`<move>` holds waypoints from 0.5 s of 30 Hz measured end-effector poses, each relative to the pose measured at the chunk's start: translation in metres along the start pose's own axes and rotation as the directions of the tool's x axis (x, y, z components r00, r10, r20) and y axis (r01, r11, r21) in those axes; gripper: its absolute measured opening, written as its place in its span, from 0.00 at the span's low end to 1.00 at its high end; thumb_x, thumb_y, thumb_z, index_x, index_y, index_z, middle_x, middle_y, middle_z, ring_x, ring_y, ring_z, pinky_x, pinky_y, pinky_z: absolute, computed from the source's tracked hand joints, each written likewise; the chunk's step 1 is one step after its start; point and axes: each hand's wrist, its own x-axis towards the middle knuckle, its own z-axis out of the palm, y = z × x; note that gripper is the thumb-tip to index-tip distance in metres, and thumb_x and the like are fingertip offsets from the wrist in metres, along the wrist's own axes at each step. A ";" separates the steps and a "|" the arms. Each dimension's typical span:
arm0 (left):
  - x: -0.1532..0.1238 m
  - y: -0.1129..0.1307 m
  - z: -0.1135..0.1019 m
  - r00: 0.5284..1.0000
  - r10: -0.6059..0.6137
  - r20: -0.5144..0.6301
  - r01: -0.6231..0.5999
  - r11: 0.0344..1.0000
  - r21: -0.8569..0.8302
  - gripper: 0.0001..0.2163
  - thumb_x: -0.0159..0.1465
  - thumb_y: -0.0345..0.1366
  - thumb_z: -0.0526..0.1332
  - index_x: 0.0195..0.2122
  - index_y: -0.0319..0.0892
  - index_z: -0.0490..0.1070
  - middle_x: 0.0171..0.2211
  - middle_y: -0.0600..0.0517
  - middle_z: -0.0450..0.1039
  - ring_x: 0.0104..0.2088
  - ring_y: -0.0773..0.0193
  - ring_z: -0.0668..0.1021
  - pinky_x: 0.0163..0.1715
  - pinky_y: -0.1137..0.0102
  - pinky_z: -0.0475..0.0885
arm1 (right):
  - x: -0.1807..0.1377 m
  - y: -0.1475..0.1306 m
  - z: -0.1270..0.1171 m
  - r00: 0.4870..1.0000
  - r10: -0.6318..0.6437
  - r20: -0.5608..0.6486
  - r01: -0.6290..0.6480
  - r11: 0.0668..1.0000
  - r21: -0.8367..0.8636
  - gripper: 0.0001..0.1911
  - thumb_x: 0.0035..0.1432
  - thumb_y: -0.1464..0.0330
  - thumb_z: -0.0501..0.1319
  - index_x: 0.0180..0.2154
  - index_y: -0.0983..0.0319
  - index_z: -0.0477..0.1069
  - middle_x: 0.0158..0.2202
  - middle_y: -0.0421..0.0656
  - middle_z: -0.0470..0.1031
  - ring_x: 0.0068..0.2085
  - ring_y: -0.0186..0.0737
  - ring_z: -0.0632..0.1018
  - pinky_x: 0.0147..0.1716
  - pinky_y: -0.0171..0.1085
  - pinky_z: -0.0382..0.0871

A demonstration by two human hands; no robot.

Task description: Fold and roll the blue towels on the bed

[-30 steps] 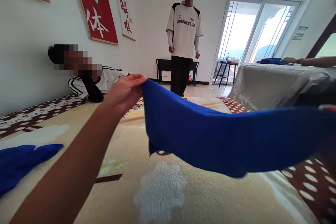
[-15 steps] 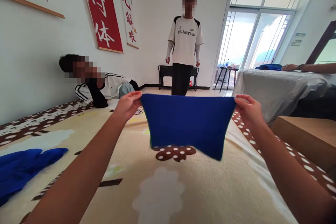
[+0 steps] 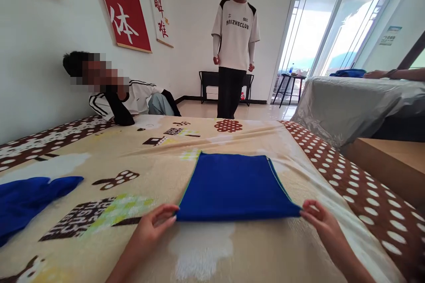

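A folded blue cloth [image 3: 232, 185] lies flat on the patterned bedspread [image 3: 139, 159] in front of me. My left hand [image 3: 154, 223] pinches the cloth's near left corner. At the near right corner, my right hand [image 3: 318, 219] pinches the cloth too. Both hands rest low on the bed, fingers closed on the fabric edge.
More blue cloth [image 3: 26, 201] lies bunched at the left of the bed. One person [image 3: 119, 97] leans on the far left edge of the bed; another person [image 3: 235, 48] stands beyond its far end. A second bed with a grey cover [image 3: 352, 101] stands on the right, another person's arm on it.
The cloth was held up in the air, stretched between my hands. Both hands have come down and toward me, and the cloth now lies folded flat on the bed.
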 end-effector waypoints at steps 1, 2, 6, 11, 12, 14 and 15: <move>-0.009 -0.011 -0.002 0.999 -0.026 0.020 0.026 0.999 0.038 0.18 0.47 0.50 0.73 0.34 0.45 0.81 0.39 0.46 0.82 0.42 0.49 0.82 0.46 0.60 0.77 | -0.013 0.012 -0.002 0.999 0.045 0.020 -0.045 0.999 -0.031 0.22 0.44 0.54 0.73 0.33 0.61 0.71 0.28 0.40 0.75 0.31 0.37 0.75 0.28 0.31 0.66; -0.015 -0.017 -0.002 0.999 -0.040 0.037 0.037 0.997 0.072 0.19 0.49 0.52 0.72 0.36 0.46 0.81 0.41 0.46 0.82 0.44 0.49 0.82 0.47 0.60 0.77 | -0.022 0.021 -0.004 0.996 0.078 0.030 -0.077 0.996 -0.055 0.22 0.45 0.52 0.72 0.34 0.60 0.70 0.28 0.39 0.75 0.31 0.37 0.75 0.28 0.31 0.66; -0.013 -0.016 -0.002 0.995 -0.017 0.094 0.001 0.986 0.167 0.19 0.54 0.54 0.68 0.40 0.46 0.78 0.40 0.48 0.81 0.42 0.52 0.82 0.47 0.63 0.77 | -0.030 0.033 -0.009 0.991 0.123 0.045 -0.117 0.987 -0.109 0.25 0.51 0.47 0.67 0.39 0.59 0.68 0.29 0.39 0.77 0.29 0.35 0.72 0.27 0.32 0.64; -0.010 -0.015 -0.010 0.999 -0.006 0.040 -0.002 0.981 0.194 0.20 0.55 0.56 0.67 0.40 0.47 0.77 0.36 0.49 0.81 0.40 0.53 0.81 0.45 0.65 0.76 | -0.029 0.028 -0.016 1.000 0.017 -0.010 -0.019 0.977 -0.210 0.27 0.48 0.48 0.69 0.41 0.60 0.72 0.30 0.43 0.79 0.34 0.40 0.78 0.34 0.33 0.70; -0.015 -0.019 -0.013 1.000 -0.007 0.018 0.004 0.981 0.194 0.21 0.54 0.56 0.68 0.41 0.47 0.77 0.37 0.49 0.81 0.41 0.53 0.82 0.45 0.66 0.76 | -0.032 0.028 -0.019 0.999 -0.007 -0.041 -0.002 0.977 -0.212 0.27 0.46 0.48 0.70 0.41 0.61 0.73 0.33 0.44 0.80 0.36 0.43 0.79 0.37 0.34 0.72; -0.027 -0.029 -0.018 1.000 -0.021 -0.009 0.022 0.983 0.185 0.21 0.53 0.56 0.69 0.42 0.48 0.78 0.39 0.49 0.81 0.42 0.53 0.82 0.45 0.67 0.77 | -0.041 0.031 -0.026 0.995 -0.009 -0.094 -0.011 0.978 -0.207 0.29 0.43 0.47 0.71 0.39 0.62 0.75 0.39 0.48 0.80 0.39 0.45 0.81 0.40 0.35 0.75; -0.034 -0.033 -0.020 0.999 -0.035 -0.008 0.036 0.984 0.172 0.21 0.52 0.56 0.69 0.41 0.49 0.78 0.40 0.49 0.82 0.42 0.53 0.82 0.45 0.67 0.78 | -0.047 0.034 -0.029 0.993 0.013 -0.113 -0.036 0.977 -0.209 0.29 0.41 0.47 0.72 0.39 0.62 0.76 0.42 0.49 0.80 0.39 0.46 0.81 0.40 0.35 0.76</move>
